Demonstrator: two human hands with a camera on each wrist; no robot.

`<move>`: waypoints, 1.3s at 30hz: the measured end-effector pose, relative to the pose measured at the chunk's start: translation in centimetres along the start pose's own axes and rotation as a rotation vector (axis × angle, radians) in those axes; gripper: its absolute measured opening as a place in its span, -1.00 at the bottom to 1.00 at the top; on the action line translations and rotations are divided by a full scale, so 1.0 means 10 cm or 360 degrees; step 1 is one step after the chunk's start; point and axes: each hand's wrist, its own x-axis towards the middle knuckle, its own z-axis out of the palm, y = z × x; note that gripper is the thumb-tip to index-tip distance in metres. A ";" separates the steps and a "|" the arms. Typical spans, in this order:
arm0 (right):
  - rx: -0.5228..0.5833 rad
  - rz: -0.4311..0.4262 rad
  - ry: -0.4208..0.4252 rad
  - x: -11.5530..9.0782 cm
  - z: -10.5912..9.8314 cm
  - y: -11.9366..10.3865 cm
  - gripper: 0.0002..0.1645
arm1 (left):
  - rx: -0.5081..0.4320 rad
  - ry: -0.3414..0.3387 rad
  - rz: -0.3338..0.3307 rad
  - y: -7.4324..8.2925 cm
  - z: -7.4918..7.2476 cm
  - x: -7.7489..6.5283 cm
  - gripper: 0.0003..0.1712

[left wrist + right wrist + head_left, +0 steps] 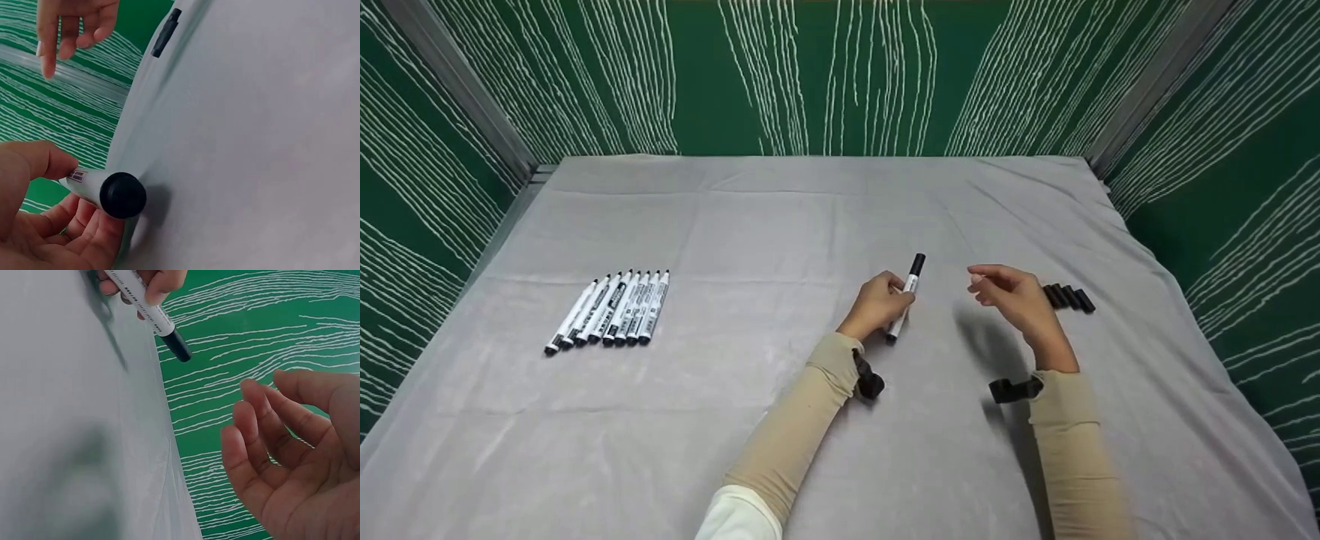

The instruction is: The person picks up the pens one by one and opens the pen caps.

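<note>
My left hand (876,306) grips a white marker (911,285) between thumb and fingers, tilted over the cloth. Its black cap (178,346) is on and points away from me; the black tail end (122,195) faces the left wrist camera. To the right, my right hand (1018,300) hovers above the cloth, apart from the marker. Its fingers (242,444) are loosely bent, with nothing between them. Several loose black caps (1069,298) lie in a row just beyond that hand, which partly hides them in the head view.
On the left, several uncapped white markers (619,309) lie side by side, tips pointing away. A grey cloth (765,240) with creases covers the table. Green walls (735,75) with white streaks stand behind and at both sides.
</note>
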 end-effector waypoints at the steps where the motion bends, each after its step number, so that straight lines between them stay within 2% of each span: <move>1: 0.0001 -0.0013 -0.0017 0.00 0.01 -0.01 -0.50 | 0.0017 0.0002 0.0016 0.01 -0.01 0.00 -0.73; 6: 0.0011 -0.0100 -0.0072 -0.02 0.06 -0.05 -0.47 | 0.0061 -0.0039 0.0108 0.06 -0.11 -0.04 -0.72; 13: -0.0061 -0.0163 -0.0035 0.01 0.12 -0.07 -0.42 | -0.0014 -0.0155 0.0238 0.14 -0.28 -0.14 -0.72; 18: -0.0084 -0.0178 -0.0100 0.02 0.19 -0.12 -0.32 | -0.0049 -0.0195 0.0339 0.19 -0.44 -0.24 -0.73; 21: -0.0080 -0.0231 -0.0135 0.01 0.24 -0.18 -0.29 | -0.0024 -0.0192 0.0415 0.22 -0.55 -0.30 -0.74; 30: 0.0059 -0.0491 -0.0170 0.00 0.41 -0.37 -0.30 | 0.0355 -0.0070 0.0780 0.23 -0.91 -0.50 -0.78; 35: 0.0054 -0.0656 -0.0220 -0.02 0.54 -0.47 -0.37 | 0.0655 -0.0061 0.0973 0.22 -1.08 -0.63 -0.77; 39: 0.0007 -0.0764 -0.0292 -0.04 0.65 -0.54 -0.42 | 0.0862 -0.0053 0.1088 0.23 -1.19 -0.74 -0.75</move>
